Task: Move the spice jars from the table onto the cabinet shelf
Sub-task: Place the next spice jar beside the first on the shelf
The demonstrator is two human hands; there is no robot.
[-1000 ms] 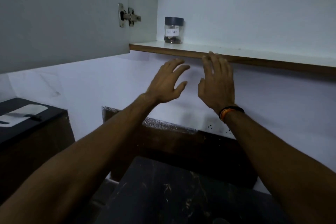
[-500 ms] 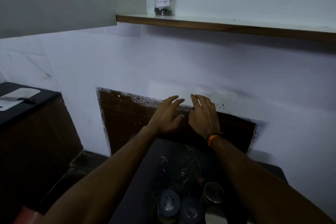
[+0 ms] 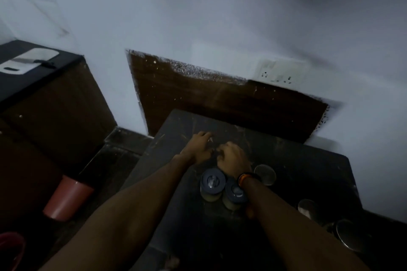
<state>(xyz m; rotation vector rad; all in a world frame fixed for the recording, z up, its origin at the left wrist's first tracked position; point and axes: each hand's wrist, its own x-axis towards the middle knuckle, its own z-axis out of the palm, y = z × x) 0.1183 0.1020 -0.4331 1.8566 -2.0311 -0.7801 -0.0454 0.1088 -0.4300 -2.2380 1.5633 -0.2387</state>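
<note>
Crowding two grey-lidded spice jars (image 3: 213,183) just beside the right hand (image 3: 233,157) on the dark desk (image 3: 308,167), both hands, the left hand (image 3: 199,147) included, are held loosely curled and empty, so one jar may be toppled when its neighbour is gripped.

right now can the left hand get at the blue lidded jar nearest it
Probably yes. The left hand hangs empty just beyond the blue-lidded jar, nothing between them; only the right hand crowds its far right side.
</note>
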